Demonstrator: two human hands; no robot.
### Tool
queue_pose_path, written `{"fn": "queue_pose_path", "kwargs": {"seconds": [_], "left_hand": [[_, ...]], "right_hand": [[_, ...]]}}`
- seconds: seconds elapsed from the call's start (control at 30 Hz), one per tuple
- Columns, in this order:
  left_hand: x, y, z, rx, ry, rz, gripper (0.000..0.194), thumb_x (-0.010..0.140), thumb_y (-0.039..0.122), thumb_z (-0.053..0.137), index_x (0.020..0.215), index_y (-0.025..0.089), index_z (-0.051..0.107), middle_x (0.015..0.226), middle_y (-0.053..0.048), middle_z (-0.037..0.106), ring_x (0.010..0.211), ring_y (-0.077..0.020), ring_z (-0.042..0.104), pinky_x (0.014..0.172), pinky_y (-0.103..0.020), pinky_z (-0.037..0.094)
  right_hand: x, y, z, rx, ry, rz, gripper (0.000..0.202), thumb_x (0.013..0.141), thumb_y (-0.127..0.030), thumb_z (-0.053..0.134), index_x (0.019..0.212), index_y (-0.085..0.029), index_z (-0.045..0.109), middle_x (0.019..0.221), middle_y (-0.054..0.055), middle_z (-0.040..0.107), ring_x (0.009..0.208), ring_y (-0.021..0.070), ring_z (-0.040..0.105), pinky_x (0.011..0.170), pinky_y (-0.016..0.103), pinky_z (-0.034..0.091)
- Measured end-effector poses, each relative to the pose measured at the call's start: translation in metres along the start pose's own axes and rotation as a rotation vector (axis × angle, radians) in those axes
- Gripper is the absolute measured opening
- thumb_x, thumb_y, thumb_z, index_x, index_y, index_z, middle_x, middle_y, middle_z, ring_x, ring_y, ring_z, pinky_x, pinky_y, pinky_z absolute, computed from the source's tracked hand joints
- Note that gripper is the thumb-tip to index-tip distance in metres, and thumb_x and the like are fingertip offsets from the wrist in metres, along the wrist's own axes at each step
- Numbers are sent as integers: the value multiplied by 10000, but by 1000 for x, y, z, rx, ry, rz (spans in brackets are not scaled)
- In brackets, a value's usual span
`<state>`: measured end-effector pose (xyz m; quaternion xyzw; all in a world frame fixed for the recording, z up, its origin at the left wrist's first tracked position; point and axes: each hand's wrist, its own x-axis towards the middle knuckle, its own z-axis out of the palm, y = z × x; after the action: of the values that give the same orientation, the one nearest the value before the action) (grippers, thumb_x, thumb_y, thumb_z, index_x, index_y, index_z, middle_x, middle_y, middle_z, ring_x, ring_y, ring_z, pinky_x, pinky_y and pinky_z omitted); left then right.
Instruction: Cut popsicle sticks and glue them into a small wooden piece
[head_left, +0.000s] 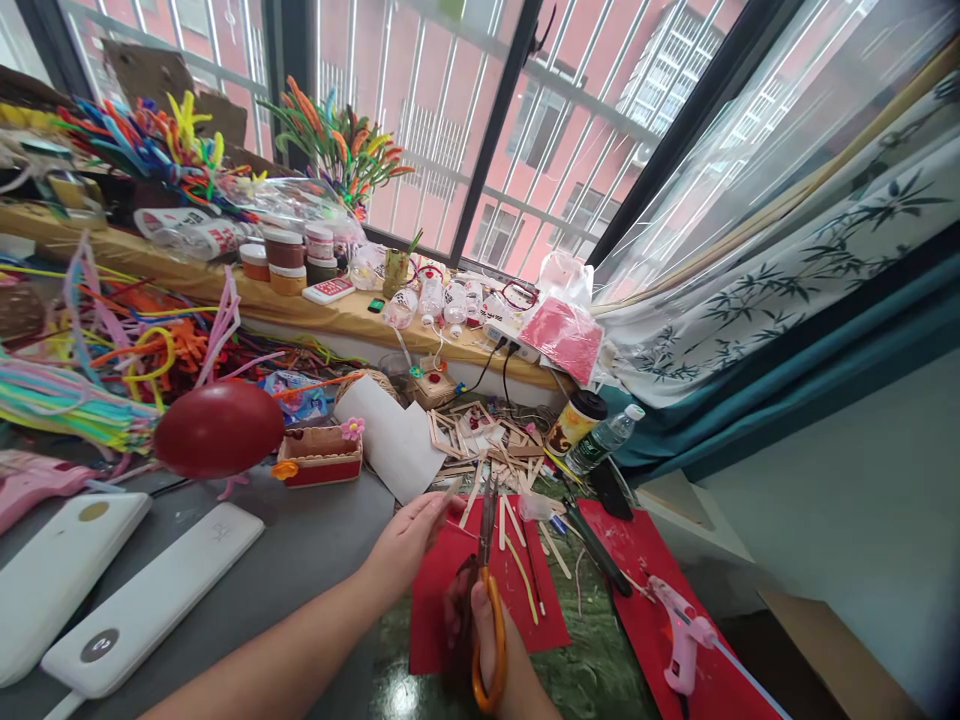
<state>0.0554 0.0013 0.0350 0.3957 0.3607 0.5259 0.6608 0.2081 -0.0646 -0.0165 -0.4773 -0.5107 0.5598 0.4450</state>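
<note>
My left hand is closed, pinching what looks like a wooden craft stick, whose pale tip shows above the fingers. A thin pink strand runs from this hand towards the blades of the scissors. My right hand grips the scissors by their orange handles, with the dark blades pointing away from me. Whether the blades touch the strand, I cannot tell. Beneath both hands lies a red sheet with several wooden sticks and a yellow strip on it.
Behind the hands is a pile of craft sticks. A bottle and a dark-lidded canister stand right of it. A pink glue gun rests at right. A red balloon and white power banks are at left.
</note>
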Motion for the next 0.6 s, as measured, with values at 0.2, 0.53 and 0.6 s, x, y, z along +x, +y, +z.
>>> {"fn": "queue_pose_path", "kwargs": {"seconds": [0.2,0.53,0.6], "left_hand": [[1,-4,-1,147,-6,46,410,900,575,626,963,169,630,737,10,627,630,-111,520,589,-223,384],[-7,-3,-1,488,-33,133,409,951,577,510,784,205,531,564,58,476,530,-122,417,534,-244,329],[-8,-2,-1,552,-32,161,397,959,546,506,769,198,534,638,33,515,611,-136,454,589,-252,353]], "right_hand": [[-3,-4,-2,-63,20,-2,565,921,-775,418,863,-227,544,703,21,582,562,180,532,522,304,447],[-3,-12,-10,-252,-53,-58,482,977,-653,478,1146,-230,634,975,76,693,987,259,659,896,376,553],[-2,-12,-9,-256,-35,-61,512,974,-644,496,1239,-223,618,1091,98,697,1142,274,630,995,392,521]]}}
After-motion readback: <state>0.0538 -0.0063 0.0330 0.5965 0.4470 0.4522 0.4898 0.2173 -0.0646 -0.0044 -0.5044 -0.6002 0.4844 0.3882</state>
